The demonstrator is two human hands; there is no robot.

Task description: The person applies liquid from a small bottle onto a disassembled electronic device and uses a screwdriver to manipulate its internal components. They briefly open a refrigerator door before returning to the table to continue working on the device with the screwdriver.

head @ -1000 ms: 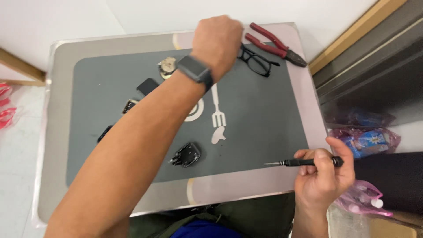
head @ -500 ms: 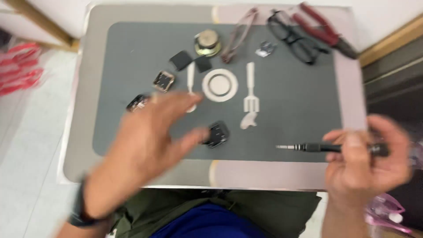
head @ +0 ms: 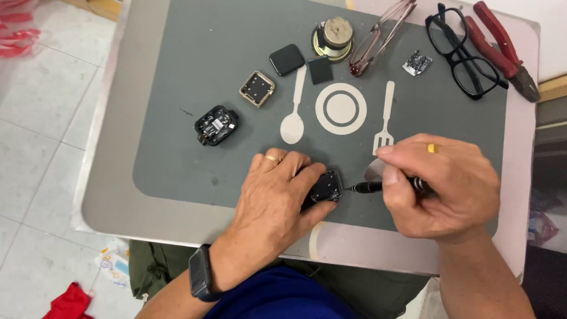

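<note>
The small black watch body (head: 323,188) lies on the grey mat, pinned under my left hand (head: 276,195) so it can't slide. My right hand (head: 440,186) pinches the screwdriver (head: 369,186), tip against the body's right edge; spare parts sit beyond my grip.

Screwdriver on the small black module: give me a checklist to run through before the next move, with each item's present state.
1. Left hand pins the small black module to the grey mat: ok.
2. Right hand has a firm grip on the screwdriver: ok.
3. Tip meets the module's edge: ok.
4. Tip seated in a screw: cannot tell.
5. Left fingers out of the tip's line: cannot tell.
6. Other black module lies apart: ok.
</note>
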